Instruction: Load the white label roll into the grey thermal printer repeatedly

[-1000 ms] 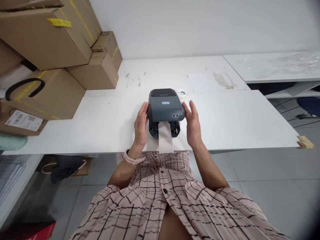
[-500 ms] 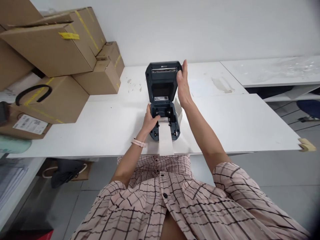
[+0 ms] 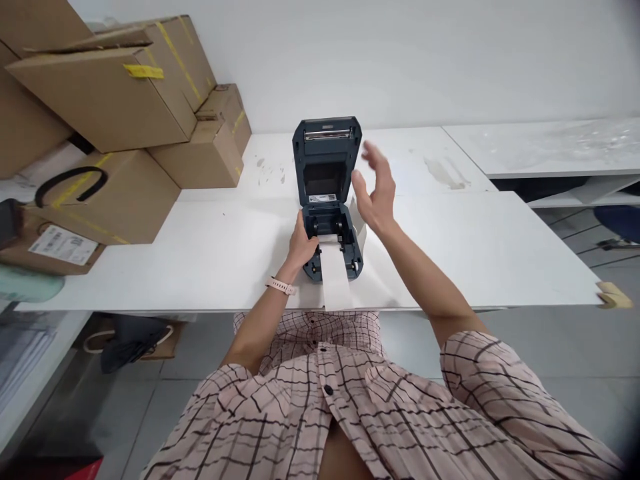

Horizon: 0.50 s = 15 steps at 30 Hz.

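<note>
A dark label printer (image 3: pixel 327 217) stands on the white table with its lid (image 3: pixel 326 160) raised. From its open body a white paper strip (image 3: pixel 335 277) runs forward over the front edge of the table. My left hand (image 3: pixel 301 245) grips the left wall of the printer, thumb over the inside and fingers along the outer side. To the right of the raised lid, my right hand (image 3: pixel 377 193) is in the air with fingers spread, holding nothing. A pale sheet (image 3: pixel 359 223) shows partly behind the printer's right side.
Cardboard boxes (image 3: pixel 125 193) are piled at the left end of the table (image 3: pixel 475 253). A black curved strap (image 3: pixel 70 180) lies over one box. Clear plastic wrap (image 3: pixel 575 137) lies on the far right surface. A yellowish corner guard (image 3: pixel 614 295) sits at the table's right front corner.
My right hand has let go of the lid's right edge and moved away to the right, its fingers spreading. The lid stays up. My left hand keeps its place on the printer.
</note>
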Available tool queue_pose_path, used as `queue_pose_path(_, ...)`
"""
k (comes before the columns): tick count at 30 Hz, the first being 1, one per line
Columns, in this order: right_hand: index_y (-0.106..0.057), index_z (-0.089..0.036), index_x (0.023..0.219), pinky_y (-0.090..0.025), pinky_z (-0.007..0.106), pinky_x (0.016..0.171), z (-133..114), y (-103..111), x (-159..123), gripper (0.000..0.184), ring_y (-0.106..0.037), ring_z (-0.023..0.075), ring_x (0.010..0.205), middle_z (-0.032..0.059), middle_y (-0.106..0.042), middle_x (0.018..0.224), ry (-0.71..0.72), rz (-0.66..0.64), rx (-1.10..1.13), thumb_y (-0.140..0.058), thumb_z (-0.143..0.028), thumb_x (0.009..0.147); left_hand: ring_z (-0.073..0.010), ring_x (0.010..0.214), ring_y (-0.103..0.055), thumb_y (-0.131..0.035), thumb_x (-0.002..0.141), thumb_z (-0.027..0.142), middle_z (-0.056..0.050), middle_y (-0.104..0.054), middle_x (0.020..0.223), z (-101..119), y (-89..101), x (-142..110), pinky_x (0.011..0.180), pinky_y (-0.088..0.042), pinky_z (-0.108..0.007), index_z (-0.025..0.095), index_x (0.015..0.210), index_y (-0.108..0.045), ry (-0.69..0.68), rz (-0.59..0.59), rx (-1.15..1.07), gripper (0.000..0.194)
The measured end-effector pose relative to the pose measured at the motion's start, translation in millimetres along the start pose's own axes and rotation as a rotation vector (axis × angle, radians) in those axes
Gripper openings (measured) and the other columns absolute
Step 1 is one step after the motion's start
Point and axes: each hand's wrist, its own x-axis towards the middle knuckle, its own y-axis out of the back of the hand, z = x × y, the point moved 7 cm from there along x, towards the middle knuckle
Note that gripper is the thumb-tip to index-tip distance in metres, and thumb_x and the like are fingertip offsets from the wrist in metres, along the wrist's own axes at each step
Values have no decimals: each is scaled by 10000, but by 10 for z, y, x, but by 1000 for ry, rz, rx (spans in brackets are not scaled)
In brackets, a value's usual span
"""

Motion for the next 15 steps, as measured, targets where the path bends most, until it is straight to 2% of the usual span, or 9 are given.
queue_pose_path(1,-431,-265,1587,-459,505,1184,-73,-62,-111,619,-564,305,1412,100,-596,1528,29,-67,-22,-261,-577,1079,-378,1595,-290,-773,742,161,-106,-393,1685,12,2,1,1317,-230,-560,282,1650,-239,-6,3,5,1060)
queue_pose_path(3,-635,-227,1422,-494,490,1130,-170,-330,-319,520,-702,292,1203,106,-756,1287,97,-338,-105,-295,-435,1089,-376,1586,-312,-757,731,133,-108,-425,1666,40,13,1,1321,-229,-551,265,1649,-258,-15,11,9,1053)
queue_pose_path(4,-705,-203,1328,-472,492,1142,-187,-496,-421,470,-735,289,1123,112,-795,1183,131,-501,-176,-347,-366,1072,-377,1577,-332,-742,728,118,-102,-447,1653,51,24,-1,1319,-235,-553,264,1649,-268,-14,17,15,1046)
queue_pose_path(6,-774,-147,1176,-358,513,1211,-150,-795,-599,383,-766,296,1031,142,-826,1024,166,-805,-346,-442,-255,1021,-381,1550,-384,-696,732,91,-83,-497,1623,61,52,-11,1303,-268,-567,277,1651,-281,-1,34,51,1025)
queue_pose_path(8,-783,-104,1089,-269,521,1236,-91,-973,-683,332,-780,306,978,173,-824,912,154,-994,-453,-481,-204,993,-382,1516,-440,-642,744,74,-73,-527,1603,61,77,-27,1272,-321,-581,286,1657,-277,10,49,103,1006)
queue_pose_path(10,-762,-89,1083,-314,520,1187,-72,-1045,-682,327,-782,313,953,187,-818,880,132,-1079,-456,-468,-212,1006,-370,1507,-459,-597,752,55,-76,-517,1613,62,86,-43,1256,-346,-574,273,1665,-261,1,55,133,997)
queue_pose_path(12,-729,-104,1125,-423,494,1071,-79,-1036,-631,338,-772,319,963,183,-816,926,120,-1092,-413,-438,-247,1031,-345,1527,-438,-565,754,36,-83,-477,1643,61,80,-53,1266,-334,-551,251,1668,-252,-18,56,133,990)
queue_pose_path(15,-687,-185,1194,-511,388,870,-72,-975,-582,298,-756,273,941,109,-816,1032,105,-1122,-327,-452,-279,1037,-314,1555,-399,-554,751,25,-72,-438,1670,43,75,-51,1290,-298,-523,249,1654,-281,-27,69,109,969)
